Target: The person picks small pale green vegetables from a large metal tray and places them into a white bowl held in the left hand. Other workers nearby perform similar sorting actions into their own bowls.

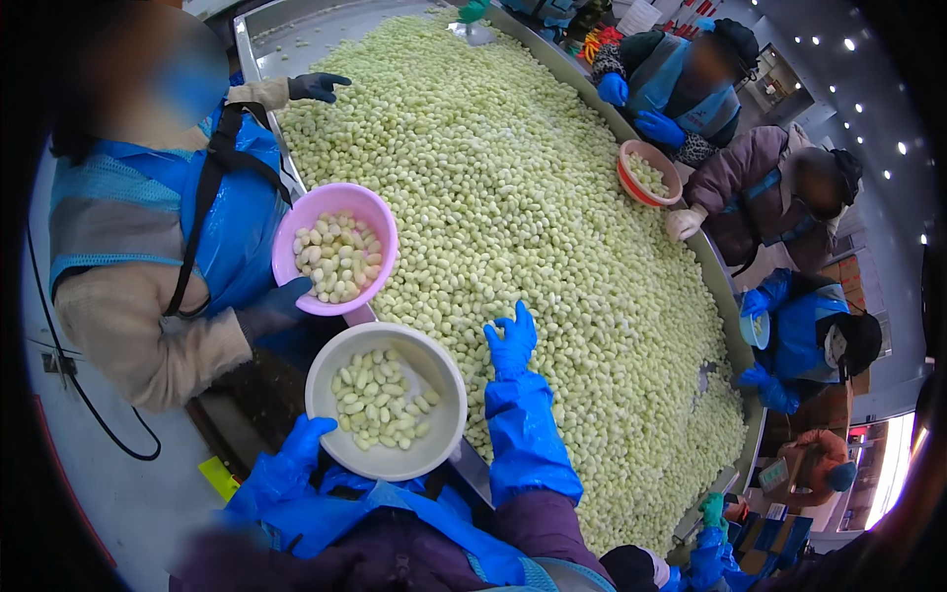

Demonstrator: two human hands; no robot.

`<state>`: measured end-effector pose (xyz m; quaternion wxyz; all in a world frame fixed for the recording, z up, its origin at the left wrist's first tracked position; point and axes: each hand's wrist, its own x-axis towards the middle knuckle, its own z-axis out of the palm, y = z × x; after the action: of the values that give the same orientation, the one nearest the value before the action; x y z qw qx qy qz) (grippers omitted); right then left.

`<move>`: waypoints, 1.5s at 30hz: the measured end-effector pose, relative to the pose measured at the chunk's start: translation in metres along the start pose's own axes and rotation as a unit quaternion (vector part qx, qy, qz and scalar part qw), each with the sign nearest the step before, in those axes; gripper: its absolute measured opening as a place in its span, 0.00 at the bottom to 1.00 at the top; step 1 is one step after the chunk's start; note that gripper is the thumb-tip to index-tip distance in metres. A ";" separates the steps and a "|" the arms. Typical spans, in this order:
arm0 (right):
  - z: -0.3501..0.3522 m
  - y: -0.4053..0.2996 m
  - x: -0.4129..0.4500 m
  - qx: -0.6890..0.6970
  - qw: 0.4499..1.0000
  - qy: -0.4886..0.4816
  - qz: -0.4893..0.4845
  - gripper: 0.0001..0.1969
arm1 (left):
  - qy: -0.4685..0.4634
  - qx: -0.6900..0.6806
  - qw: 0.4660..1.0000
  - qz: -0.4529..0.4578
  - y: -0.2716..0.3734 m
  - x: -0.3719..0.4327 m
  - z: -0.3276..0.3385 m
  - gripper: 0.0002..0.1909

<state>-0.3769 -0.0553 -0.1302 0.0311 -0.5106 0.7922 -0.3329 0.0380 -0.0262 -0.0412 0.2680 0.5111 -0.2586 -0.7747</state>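
A broad heap of pale green oval fruits, perhaps grapes, covers a metal-rimmed sorting table. My right hand, in a blue glove and blue sleeve cover, is over the near part of the heap, fingers apart; no fruit shows in it. At the table's near edge a white plastic bowl holds a partial load of the same fruits. My left hand, also blue-gloved, grips the bowl's lower left rim. The bowl's underside is hidden.
On my left a co-worker in a blue apron holds a pink bowl touching or close to mine. Across the table several workers stand along the metal rim, with a red bowl and a light blue bowl. Another worker's green glove is at the lower right.
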 end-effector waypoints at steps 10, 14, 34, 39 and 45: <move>-0.098 -0.158 -0.039 0.291 0.952 -0.086 -0.043 0.11 | 0.015 0.005 1.000 -0.002 -0.003 0.004 -0.011 0.31; -0.089 -0.127 -0.049 0.309 0.950 -0.014 0.044 0.10 | 0.020 0.009 1.000 -0.011 0.007 -0.001 0.002 0.29; -0.086 -0.029 -0.137 0.056 0.995 -0.017 0.081 0.16 | 0.006 0.016 1.000 -0.018 -0.004 0.011 -0.016 0.30; -0.089 -0.002 -0.083 -0.002 0.998 -0.034 0.059 0.20 | 0.053 0.024 0.998 -0.008 0.001 0.004 -0.005 0.29; -0.073 0.026 -0.048 -0.022 0.998 -0.029 0.053 0.22 | 0.023 0.030 0.999 -0.001 0.015 -0.002 0.004 0.29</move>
<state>-0.4027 0.0275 -0.1025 0.0604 -0.4783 0.8239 -0.2979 0.0374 -0.0351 -0.0279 0.2583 0.5369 -0.2747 -0.7547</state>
